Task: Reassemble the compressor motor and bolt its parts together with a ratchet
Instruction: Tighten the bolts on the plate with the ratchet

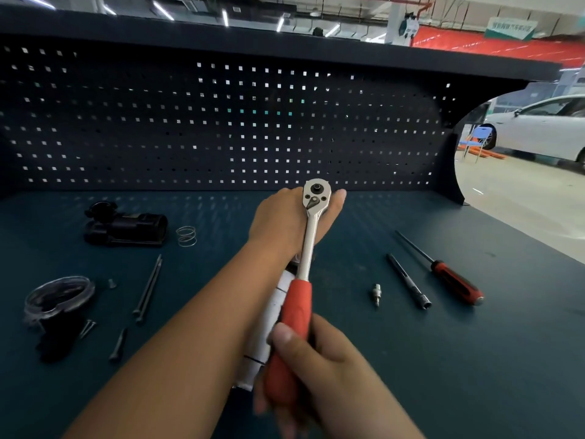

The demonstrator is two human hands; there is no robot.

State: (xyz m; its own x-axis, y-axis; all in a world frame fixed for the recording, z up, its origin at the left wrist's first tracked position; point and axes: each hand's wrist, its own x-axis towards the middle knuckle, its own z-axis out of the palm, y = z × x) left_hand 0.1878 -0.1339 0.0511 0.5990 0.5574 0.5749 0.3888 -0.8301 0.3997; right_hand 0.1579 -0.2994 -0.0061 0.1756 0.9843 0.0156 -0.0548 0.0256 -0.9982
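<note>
Your right hand (316,359) grips the ratchet (308,248) by its red handle, fingers curled round it. Your left hand (291,217) sits under the ratchet head with its fingers hidden, so I can't tell what it holds. The white motor body (267,337) lies beneath the ratchet handle, mostly covered by your left forearm. Left of the ratchet: long bolts (148,286), spring (186,236), black housing (126,229). Right of the ratchet: socket bit (376,294), extension bar (408,282), screwdriver (443,270).
</note>
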